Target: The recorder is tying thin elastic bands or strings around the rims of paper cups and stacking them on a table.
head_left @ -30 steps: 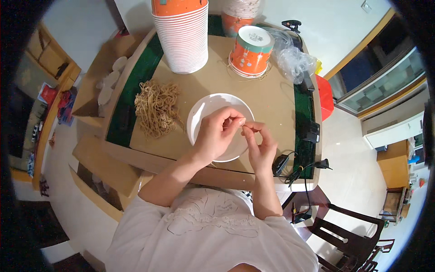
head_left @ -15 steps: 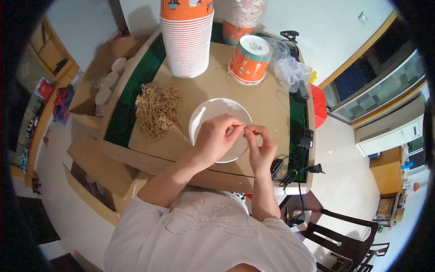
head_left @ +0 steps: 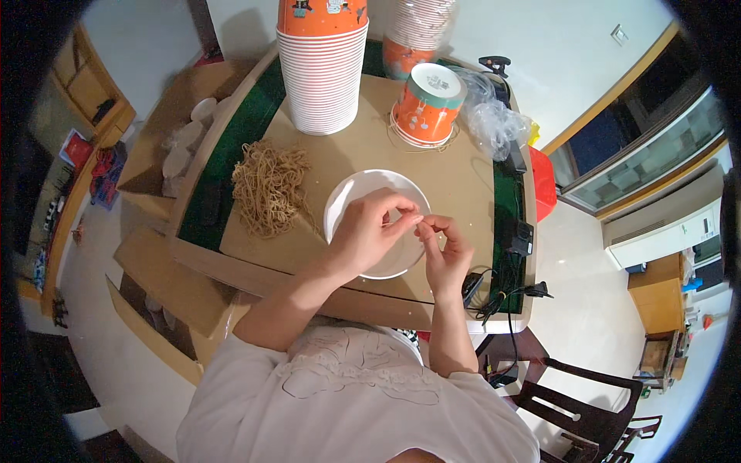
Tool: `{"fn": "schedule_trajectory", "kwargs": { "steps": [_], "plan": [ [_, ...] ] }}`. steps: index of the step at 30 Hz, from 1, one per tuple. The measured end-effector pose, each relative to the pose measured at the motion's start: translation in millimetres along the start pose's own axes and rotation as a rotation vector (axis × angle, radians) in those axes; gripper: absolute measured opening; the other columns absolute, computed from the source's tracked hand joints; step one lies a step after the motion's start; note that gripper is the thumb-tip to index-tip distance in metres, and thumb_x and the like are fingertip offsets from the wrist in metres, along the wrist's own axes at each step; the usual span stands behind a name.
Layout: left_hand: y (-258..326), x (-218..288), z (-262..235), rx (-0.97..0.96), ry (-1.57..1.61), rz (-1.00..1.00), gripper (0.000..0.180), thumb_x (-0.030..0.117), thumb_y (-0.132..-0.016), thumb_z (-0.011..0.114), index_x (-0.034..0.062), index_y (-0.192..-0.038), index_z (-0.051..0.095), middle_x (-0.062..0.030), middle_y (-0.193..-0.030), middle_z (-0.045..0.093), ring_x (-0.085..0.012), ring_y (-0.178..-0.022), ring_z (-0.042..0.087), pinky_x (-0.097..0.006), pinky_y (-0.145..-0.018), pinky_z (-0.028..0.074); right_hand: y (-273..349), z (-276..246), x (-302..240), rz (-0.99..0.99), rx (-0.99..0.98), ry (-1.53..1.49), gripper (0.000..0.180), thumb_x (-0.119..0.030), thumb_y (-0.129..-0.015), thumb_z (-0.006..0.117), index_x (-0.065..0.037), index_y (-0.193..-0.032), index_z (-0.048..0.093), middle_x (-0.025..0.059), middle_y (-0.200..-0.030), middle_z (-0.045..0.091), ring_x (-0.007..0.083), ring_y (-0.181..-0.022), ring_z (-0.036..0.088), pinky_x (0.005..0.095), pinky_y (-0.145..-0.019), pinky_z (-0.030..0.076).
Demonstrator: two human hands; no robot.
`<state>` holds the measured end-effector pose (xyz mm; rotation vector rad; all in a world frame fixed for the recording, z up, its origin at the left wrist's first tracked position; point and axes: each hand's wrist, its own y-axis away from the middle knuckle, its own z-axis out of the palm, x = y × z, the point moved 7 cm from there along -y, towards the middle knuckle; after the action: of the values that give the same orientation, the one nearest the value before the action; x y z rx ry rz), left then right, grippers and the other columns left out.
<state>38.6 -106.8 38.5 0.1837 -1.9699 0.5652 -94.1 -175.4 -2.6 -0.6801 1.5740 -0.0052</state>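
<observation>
My left hand and my right hand meet fingertip to fingertip over a white round tub. Both are closed in a pinch of thumb and forefinger; whatever lies between the tips is too small to make out. The hands hide much of the tub's inside and its right edge. Left of the tub lies a tangled heap of tan string. Behind it, an orange paper tub with a green band stands upside down, with loose string around its rim.
A tall stack of paper tubs rises at the back, with a bagged stack beside it. Clear plastic bags and black cables line the table's right side. Open cardboard boxes stand at the left. A dark chair is at lower right.
My hands stay pinched together over the tub, with only a slight shift of the left fingers. The whole view has moved a little; nothing else has visibly changed.
</observation>
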Motion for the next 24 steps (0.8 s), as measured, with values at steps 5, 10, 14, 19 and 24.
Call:
{"fn": "schedule_trajectory", "kwargs": {
  "steps": [5, 10, 14, 19, 24],
  "plan": [
    [3, 3, 2, 0.09, 0.001, 0.1, 0.007, 0.007, -0.082, 0.066, 0.0023, -0.085, 0.062, -0.0102, -0.081, 0.062, -0.023, -0.065, 0.061, -0.032, -0.056, 0.047, 0, 4, -5, -0.021, -0.061, 0.016, 0.005, -0.001, -0.087, 0.062, 0.001, -0.092, 0.062, 0.0037, -0.082, 0.063, 0.0098, -0.077, 0.058, 0.0229, -0.071, 0.045],
    [0, 1, 0, -0.092, -0.199, 0.075, 0.009, 0.011, -0.084, 0.066, 0.0023, -0.085, 0.064, -0.0061, -0.074, 0.063, -0.0104, -0.056, 0.052, -0.025, -0.052, 0.042, -11, -3, -4, 0.087, -0.096, -0.107, 0.006, 0.0, -0.085, 0.063, 0.003, -0.09, 0.063, 0.0046, -0.081, 0.064, 0.0113, -0.076, 0.058, 0.0247, -0.072, 0.047],
    [-6, 18, -3, -0.183, -0.045, 0.06, 0.012, 0.012, -0.084, 0.066, 0.0006, -0.084, 0.062, -0.0061, -0.073, 0.063, -0.0078, -0.061, 0.054, -0.025, -0.054, 0.043, -11, -10, -17, -0.055, -0.175, 0.019, 0.008, 0.005, -0.08, 0.064, 0.001, -0.087, 0.063, 0.0061, -0.083, 0.062, 0.0138, -0.078, 0.058, 0.0267, -0.074, 0.047],
    [-4, 28, 0, -0.173, 0.181, 0.048, 0.011, 0.009, -0.085, 0.064, -0.0012, -0.084, 0.062, -0.0022, -0.072, 0.06, -0.004, -0.066, 0.053, -0.022, -0.058, 0.044, -2, -21, -16, -0.219, -0.209, 0.186, 0.015, 0.008, -0.073, 0.067, -0.001, -0.084, 0.062, 0.0086, -0.084, 0.06, 0.0187, -0.082, 0.058, 0.029, -0.074, 0.047],
    [-2, 43, -3, -0.238, 0.419, -0.011, 0.008, 0.005, -0.086, 0.061, -0.002, -0.085, 0.062, 0.0012, -0.075, 0.06, -0.0024, -0.071, 0.053, -0.02, -0.062, 0.044, 1, -21, -10, -0.186, -0.196, 0.316, 0.015, 0.008, -0.072, 0.067, -0.001, -0.084, 0.063, 0.0089, -0.087, 0.059, 0.0216, -0.083, 0.059, 0.0298, -0.074, 0.047]
  ]
}}
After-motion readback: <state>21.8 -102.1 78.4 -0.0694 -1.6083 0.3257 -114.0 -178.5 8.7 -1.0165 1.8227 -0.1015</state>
